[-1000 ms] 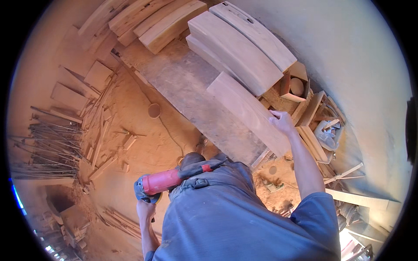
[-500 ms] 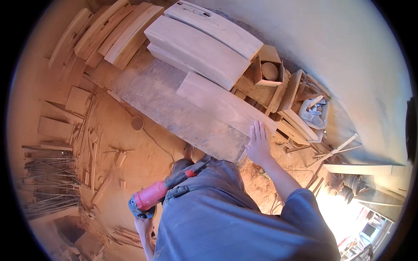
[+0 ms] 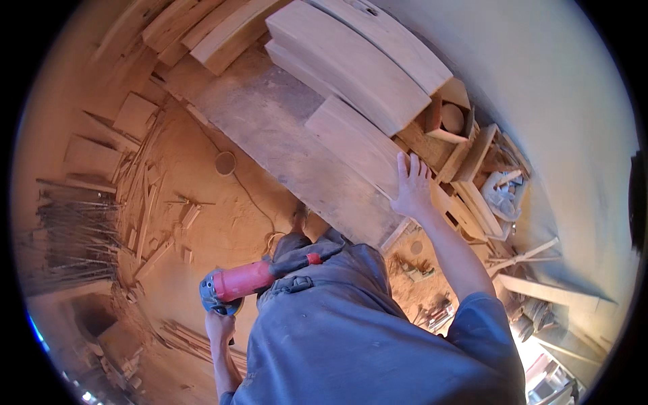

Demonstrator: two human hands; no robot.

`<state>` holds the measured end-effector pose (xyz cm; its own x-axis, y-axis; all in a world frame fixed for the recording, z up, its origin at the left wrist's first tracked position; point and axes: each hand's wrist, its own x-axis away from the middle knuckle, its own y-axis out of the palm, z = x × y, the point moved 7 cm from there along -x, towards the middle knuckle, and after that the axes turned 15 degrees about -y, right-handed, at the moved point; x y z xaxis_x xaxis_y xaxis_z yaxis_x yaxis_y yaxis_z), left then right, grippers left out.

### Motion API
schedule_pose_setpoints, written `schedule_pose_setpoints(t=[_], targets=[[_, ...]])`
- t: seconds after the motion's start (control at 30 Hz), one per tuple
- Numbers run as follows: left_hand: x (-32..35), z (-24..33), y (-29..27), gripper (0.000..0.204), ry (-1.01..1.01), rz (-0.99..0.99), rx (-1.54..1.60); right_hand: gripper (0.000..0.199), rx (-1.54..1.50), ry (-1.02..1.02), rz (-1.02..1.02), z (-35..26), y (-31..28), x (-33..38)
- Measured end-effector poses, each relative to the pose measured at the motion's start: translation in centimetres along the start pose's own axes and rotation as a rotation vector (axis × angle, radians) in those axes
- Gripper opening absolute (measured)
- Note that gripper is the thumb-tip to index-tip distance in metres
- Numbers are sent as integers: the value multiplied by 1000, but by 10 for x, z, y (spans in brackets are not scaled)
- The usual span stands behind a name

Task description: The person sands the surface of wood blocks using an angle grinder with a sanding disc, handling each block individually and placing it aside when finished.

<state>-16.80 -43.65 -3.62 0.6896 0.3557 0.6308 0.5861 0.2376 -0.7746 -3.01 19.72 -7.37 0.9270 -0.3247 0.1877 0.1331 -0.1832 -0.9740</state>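
My left hand (image 3: pixel 220 329) is closed around the side grip of a red and black angle grinder (image 3: pixel 244 281). The grinder lies across my front at the waist, its head toward the left and a yellow-edged disc partly showing beneath. With fingers spread, my right hand (image 3: pixel 413 187) rests at the near right end of a pale wooden board (image 3: pixel 351 138), covering part of that end. The board lies flat on a dusty worktable (image 3: pixel 270 128), alongside thicker shaped planks (image 3: pixel 344 64) stacked behind it.
More timber (image 3: pixel 236 34) stands at the far left. An open box (image 3: pixel 450 118) holds round discs, with a plastic-lined container (image 3: pixel 503 196) beyond it. A cord (image 3: pixel 251 199) crosses the sawdust-covered floor. Metal rods (image 3: pixel 77 229) and wood scraps (image 3: pixel 145 223) lie at left.
The view has shifted, so the table and planks appear higher and further right. My right hand's fingers have spread apart at the board's end. The grinder and left hand sit slightly higher in view.
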Motion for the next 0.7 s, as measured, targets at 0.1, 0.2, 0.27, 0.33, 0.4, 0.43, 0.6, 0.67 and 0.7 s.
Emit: schedule_pose_setpoints(t=[0.1,0.2,0.27,0.33,0.4,0.43,0.6,0.67,0.7], targets=[[12,8,-4,17,4,7,0,126,-84,40,-47,6,9,-4],[24,2,-3,18,-45,11,-8,126,-279,79,-78,-15,-5,3],[25,-1,1,19,-62,6,-20,123,-624,99,-5,-19,-7,11],[29,-2,1,19,-87,-3,-39,120,-883,116,46,-23,-8,17],[32,-7,0,19,-101,19,-79,118,-1056,127,78,-29,-11,24],[32,-9,-1,19,-98,47,-108,118,-1080,141,64,-33,-14,30],[44,6,-3,20,-85,36,-51,119,-907,82,51,-47,-59,37],[44,-1,-5,21,-107,36,-13,121,-856,40,39,-54,-97,29],[40,-4,-3,21,-111,44,-9,121,-832,19,31,-60,-118,26]])
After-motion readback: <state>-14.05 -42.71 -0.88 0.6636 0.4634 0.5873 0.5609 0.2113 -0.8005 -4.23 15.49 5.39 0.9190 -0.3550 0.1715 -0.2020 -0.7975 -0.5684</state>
